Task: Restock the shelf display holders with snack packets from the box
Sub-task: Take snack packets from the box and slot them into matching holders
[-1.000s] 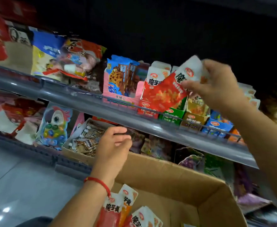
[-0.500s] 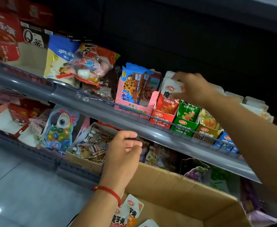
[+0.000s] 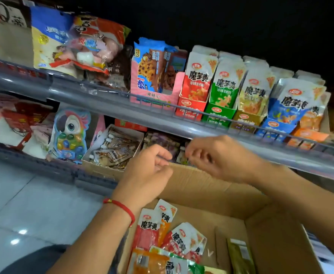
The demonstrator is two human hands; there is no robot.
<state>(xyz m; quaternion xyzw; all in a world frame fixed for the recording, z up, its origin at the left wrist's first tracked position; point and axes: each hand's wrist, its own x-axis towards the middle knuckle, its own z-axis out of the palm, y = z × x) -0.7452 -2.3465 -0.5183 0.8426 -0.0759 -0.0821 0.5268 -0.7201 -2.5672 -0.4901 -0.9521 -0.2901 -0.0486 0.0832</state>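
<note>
I see both hands empty, hovering just above the far rim of the cardboard box (image 3: pixel 211 186). My left hand (image 3: pixel 148 175), a red string bracelet (image 3: pixel 120 207) on its wrist, has its fingers curled loosely inward around nothing; my right hand (image 3: pixel 219 157) is blurred, back turned up, fingers bent down and also holding nothing. The two sit close together, fingertips nearly meeting. Below them, loose snack packets (image 3: pixel 170 238) lie piled in the box's near left corner. Above, along the front edge of the grey shelf (image 3: pixel 122 107), the display holders stand side by side toward its right end: red holder (image 3: pixel 190 107), green holder (image 3: pixel 219 113), yellow holder (image 3: pixel 245 120), blue holder (image 3: pixel 274 127), orange holder (image 3: pixel 308 135), each filled with upright packets. A lower shelf carries a tray of brown packets (image 3: pixel 112 151), and pale floor tiles (image 3: pixel 23 204) show at left.
</note>
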